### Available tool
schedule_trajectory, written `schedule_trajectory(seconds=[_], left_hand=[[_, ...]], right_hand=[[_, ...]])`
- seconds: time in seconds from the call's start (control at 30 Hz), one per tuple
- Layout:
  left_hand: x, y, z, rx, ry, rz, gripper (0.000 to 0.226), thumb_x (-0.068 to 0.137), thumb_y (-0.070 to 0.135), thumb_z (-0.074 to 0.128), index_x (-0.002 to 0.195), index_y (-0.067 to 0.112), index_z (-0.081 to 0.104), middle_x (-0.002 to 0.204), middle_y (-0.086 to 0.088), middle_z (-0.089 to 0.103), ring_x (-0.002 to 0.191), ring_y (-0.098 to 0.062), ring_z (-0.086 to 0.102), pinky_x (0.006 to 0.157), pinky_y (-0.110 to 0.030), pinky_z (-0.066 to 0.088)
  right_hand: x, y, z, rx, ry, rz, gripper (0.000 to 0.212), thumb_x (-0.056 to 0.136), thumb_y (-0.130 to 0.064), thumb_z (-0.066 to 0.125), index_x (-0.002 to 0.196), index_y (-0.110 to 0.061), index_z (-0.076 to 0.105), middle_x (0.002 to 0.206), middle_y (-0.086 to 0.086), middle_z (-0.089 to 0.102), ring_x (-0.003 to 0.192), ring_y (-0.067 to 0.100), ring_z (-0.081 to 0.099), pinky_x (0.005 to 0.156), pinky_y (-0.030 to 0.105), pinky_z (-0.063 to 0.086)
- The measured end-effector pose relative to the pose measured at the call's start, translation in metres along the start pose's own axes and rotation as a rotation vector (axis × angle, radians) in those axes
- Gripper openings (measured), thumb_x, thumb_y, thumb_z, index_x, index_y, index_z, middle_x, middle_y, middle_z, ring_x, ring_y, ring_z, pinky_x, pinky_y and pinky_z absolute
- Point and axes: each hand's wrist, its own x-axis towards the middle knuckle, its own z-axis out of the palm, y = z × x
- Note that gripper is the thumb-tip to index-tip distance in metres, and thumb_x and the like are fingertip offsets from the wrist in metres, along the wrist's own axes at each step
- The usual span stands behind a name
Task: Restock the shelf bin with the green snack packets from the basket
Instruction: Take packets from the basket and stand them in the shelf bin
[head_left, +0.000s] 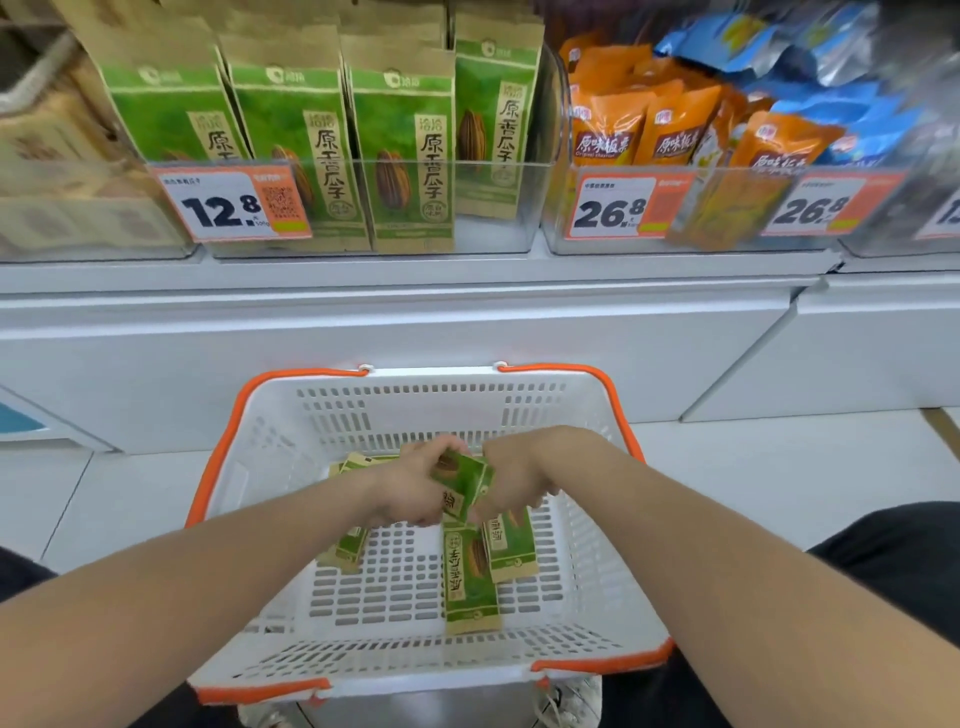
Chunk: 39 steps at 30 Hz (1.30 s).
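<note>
White slatted plastic with orange trim, the basket (431, 673) sits lowest in view. On its floor, toward the near side, a loose green packet (470, 587) lies with its long axis running near to far. A second packet (511, 545) lies just right of it, and further packets (350, 548) show at the basket's left, partly under the wrist. Over the basket's middle the left hand (415, 491) and right hand (514, 483) meet. The fingers of both curl onto one held packet (465, 483), which slants between them, seemingly clear of those below. Neither hand is plainly nearer the goal. Beyond the basket's far wall and above it, a touch to its left, stands the clear shelf bin (415, 165), its stocked packets (291, 130) upright in rows. The carry, I judge, goes up and away.
</note>
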Motion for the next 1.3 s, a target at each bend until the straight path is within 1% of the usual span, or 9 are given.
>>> schedule_trajectory(seconds=[0.13, 0.27, 0.4, 0.67, 0.83, 0.93, 1.03, 1.2, 1.3], left_hand=[[-0.018, 0.020, -0.004, -0.060, 0.127, 0.129, 0.082, 0.078, -0.019, 0.066, 0.123, 0.048, 0.053, 0.133, -0.002, 0.039, 0.111, -0.035, 0.061, 0.080, -0.050, 0.066], [-0.040, 0.040, -0.017, 0.192, 0.235, 0.310, 0.058, 0.089, 0.000, 0.075, 0.121, 0.041, 0.047, 0.139, 0.005, 0.030, 0.106, -0.025, 0.066, 0.078, -0.037, 0.065], [-0.062, 0.067, -0.034, 0.362, 0.332, 0.431, 0.050, 0.098, 0.020, 0.073, 0.134, 0.033, 0.041, 0.130, 0.006, 0.055, 0.082, -0.012, 0.067, 0.068, -0.022, 0.051], [-0.102, 0.143, -0.064, -0.008, 0.520, 0.678, 0.018, 0.110, 0.019, 0.054, 0.098, 0.013, 0.066, 0.061, 0.022, 0.064, 0.055, 0.006, 0.055, 0.054, -0.013, 0.038], [-0.114, 0.182, -0.083, -0.136, 0.760, 0.781, 0.018, 0.105, 0.022, 0.065, 0.089, 0.015, 0.070, 0.068, 0.010, 0.072, 0.058, 0.000, 0.060, 0.057, -0.018, 0.045], [-0.126, 0.205, -0.095, -0.074, 0.849, 0.853, 0.018, 0.103, 0.027, 0.067, 0.089, 0.019, 0.073, 0.071, 0.006, 0.075, 0.061, -0.006, 0.067, 0.058, -0.025, 0.051], [-0.139, 0.229, -0.107, 0.124, 0.941, 0.922, 0.024, 0.107, 0.036, 0.061, 0.093, 0.020, 0.072, 0.069, 0.012, 0.072, 0.062, -0.002, 0.065, 0.059, -0.019, 0.047], [-0.133, 0.245, -0.128, 0.576, 1.301, 0.903, 0.022, 0.107, 0.022, 0.046, 0.117, 0.021, 0.065, 0.119, 0.002, 0.064, 0.113, -0.025, 0.052, 0.088, -0.038, 0.035], [-0.122, 0.237, -0.138, 0.744, 1.264, 0.700, 0.054, 0.096, 0.026, 0.055, 0.149, 0.017, 0.046, 0.158, -0.004, 0.044, 0.146, -0.028, 0.033, 0.114, -0.053, 0.027]], right_hand=[[-0.013, 0.001, -0.010, 0.183, 0.334, -0.020, 0.031, 0.093, -0.016, 0.068, 0.122, -0.007, 0.062, 0.113, 0.011, 0.071, 0.098, 0.025, 0.072, 0.080, 0.037, 0.059], [-0.028, 0.001, -0.024, 0.153, 0.452, -0.002, 0.023, 0.085, -0.004, 0.069, 0.108, -0.008, 0.068, 0.104, 0.007, 0.072, 0.086, 0.023, 0.073, 0.068, 0.032, 0.060], [-0.054, -0.005, -0.045, 0.050, 0.596, -0.008, 0.017, 0.082, -0.008, 0.065, 0.072, -0.012, 0.051, 0.075, 0.006, 0.058, 0.073, 0.027, 0.061, 0.057, 0.031, 0.049], [-0.117, -0.016, -0.095, 0.414, 1.128, -0.180, 0.012, 0.094, -0.033, 0.073, 0.091, -0.022, 0.072, 0.067, -0.004, 0.062, 0.062, 0.012, 0.059, 0.058, 0.027, 0.040], [-0.153, -0.018, -0.116, 0.659, 1.186, -0.247, 0.030, 0.085, -0.034, 0.084, 0.108, -0.023, 0.068, 0.096, -0.006, 0.073, 0.086, 0.009, 0.068, 0.068, 0.032, 0.058], [-0.168, -0.019, -0.130, 0.706, 1.204, -0.303, 0.015, 0.087, -0.024, 0.083, 0.096, -0.029, 0.072, 0.087, -0.004, 0.078, 0.081, 0.016, 0.075, 0.075, 0.048, 0.064], [-0.183, -0.022, -0.147, 0.662, 1.459, -0.294, 0.019, 0.085, -0.025, 0.085, 0.102, -0.029, 0.077, 0.079, -0.010, 0.076, 0.078, 0.009, 0.073, 0.077, 0.040, 0.063], [-0.191, -0.025, -0.170, 0.642, 1.899, -0.385, 0.017, 0.085, -0.019, 0.080, 0.098, -0.030, 0.076, 0.076, -0.016, 0.071, 0.073, 0.007, 0.069, 0.081, 0.040, 0.058], [-0.179, -0.023, -0.179, 0.600, 1.995, -0.429, 0.015, 0.088, -0.018, 0.077, 0.100, -0.026, 0.073, 0.079, -0.017, 0.069, 0.074, 0.010, 0.067, 0.080, 0.041, 0.056]])
